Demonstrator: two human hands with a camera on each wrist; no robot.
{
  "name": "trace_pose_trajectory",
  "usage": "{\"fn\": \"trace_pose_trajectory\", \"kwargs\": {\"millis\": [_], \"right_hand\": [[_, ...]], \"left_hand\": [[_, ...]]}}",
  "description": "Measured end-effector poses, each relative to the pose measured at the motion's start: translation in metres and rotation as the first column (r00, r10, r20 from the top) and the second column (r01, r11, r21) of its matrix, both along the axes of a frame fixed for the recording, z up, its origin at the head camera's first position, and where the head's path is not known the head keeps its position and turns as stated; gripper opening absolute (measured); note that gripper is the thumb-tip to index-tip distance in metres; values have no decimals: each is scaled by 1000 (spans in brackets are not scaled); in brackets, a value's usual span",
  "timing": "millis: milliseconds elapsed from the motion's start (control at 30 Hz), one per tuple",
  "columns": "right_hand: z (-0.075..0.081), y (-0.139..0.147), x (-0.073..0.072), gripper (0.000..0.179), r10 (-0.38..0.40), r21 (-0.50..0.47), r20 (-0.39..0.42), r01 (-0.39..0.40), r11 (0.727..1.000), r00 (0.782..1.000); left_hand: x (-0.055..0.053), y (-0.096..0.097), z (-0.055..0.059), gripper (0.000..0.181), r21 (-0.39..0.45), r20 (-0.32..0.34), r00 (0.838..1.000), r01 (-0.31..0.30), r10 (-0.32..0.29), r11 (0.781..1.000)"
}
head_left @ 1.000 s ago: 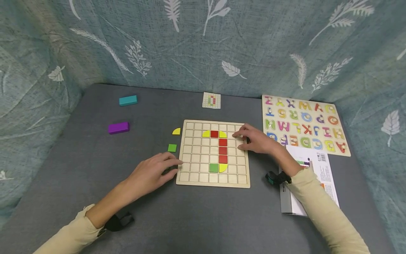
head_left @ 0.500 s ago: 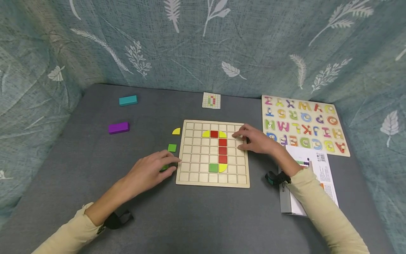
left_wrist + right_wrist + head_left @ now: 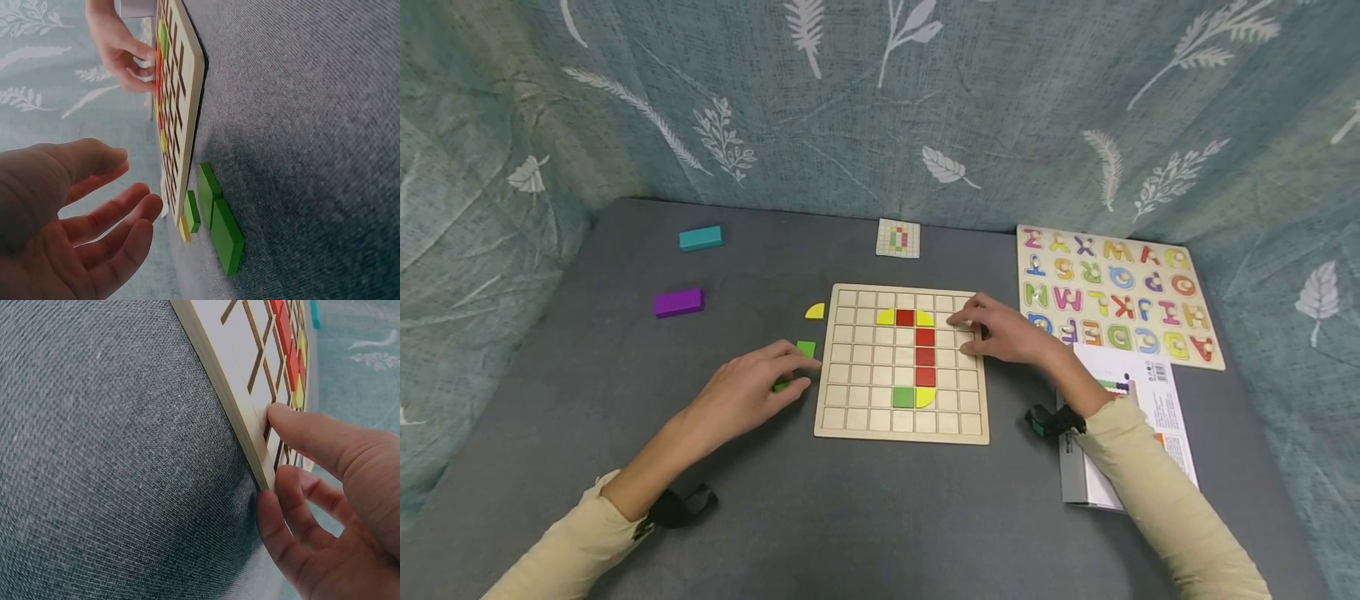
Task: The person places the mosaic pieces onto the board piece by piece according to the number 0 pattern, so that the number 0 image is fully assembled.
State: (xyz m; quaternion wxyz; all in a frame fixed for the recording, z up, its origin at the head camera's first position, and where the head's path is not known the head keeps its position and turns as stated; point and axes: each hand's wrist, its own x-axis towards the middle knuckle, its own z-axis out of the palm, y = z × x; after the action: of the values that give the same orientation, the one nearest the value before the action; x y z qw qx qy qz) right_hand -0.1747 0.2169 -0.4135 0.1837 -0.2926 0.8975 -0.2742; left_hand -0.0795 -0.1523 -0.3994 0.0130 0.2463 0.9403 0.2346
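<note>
Two hands, both relaxed with gaps between thumb and fingers. The left hand (image 3: 748, 387) is half open, holding nothing, just above loose green tiles (image 3: 227, 237). The right hand (image 3: 1007, 329) rests loosely at the right edge of the wooden grid board (image 3: 861, 375), not really gripping it.

Board's flat, mid-bench, near enough square that I wouldn't swear to a long axis; its sides run roughly away from the person, slightly askew. Three red tiles (image 3: 925, 357) make a column along that same front-to-back line. Beyond the board sits a small pattern card (image 3: 898, 239), with the teal block (image 3: 700, 238) and purple block (image 3: 678, 302) off left, both lying lengthwise side to side.

Dark grey woven cloth on the bench (image 3: 880, 508), leaf-print curtain (image 3: 737, 108) behind.

The right sleeve covers some of the white box (image 3: 1161, 387), which overlaps the alphabet board (image 3: 1120, 287). From the head camera, the left hand hides most of the nearer greens. Card details are too tiny to read.
</note>
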Motion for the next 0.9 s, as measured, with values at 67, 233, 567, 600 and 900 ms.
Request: {"fn": "trace_pose_trajectory", "kwargs": {"millis": [67,233,567,600,900], "right_hand": [[-1,0,0,42,-1,4,0,1,1000,1000],[-3,0,-1,41,-6,8,-2,6,1000,1000],[-4,2,-1,42,4,17,-6,-4,1000,1000],[-4,2,-1,42,4,14,-8,-4,1000,1000],[-5,1,-1,41,2,3,-7,-2,1000,1000]], "left_hand": [[-1,0,-1,25,0,-2,1000,-5,5,1000],[-2,-2,-2,24,-9,2,1000,-17,17,1000],[-30,-10,-2,26,63,68,998,-5,1,998],[-36,-11,-2,26,64,63,998,0,-4,998],[-92,-14,-10,27,40,11,985,170,-170,985]]}}
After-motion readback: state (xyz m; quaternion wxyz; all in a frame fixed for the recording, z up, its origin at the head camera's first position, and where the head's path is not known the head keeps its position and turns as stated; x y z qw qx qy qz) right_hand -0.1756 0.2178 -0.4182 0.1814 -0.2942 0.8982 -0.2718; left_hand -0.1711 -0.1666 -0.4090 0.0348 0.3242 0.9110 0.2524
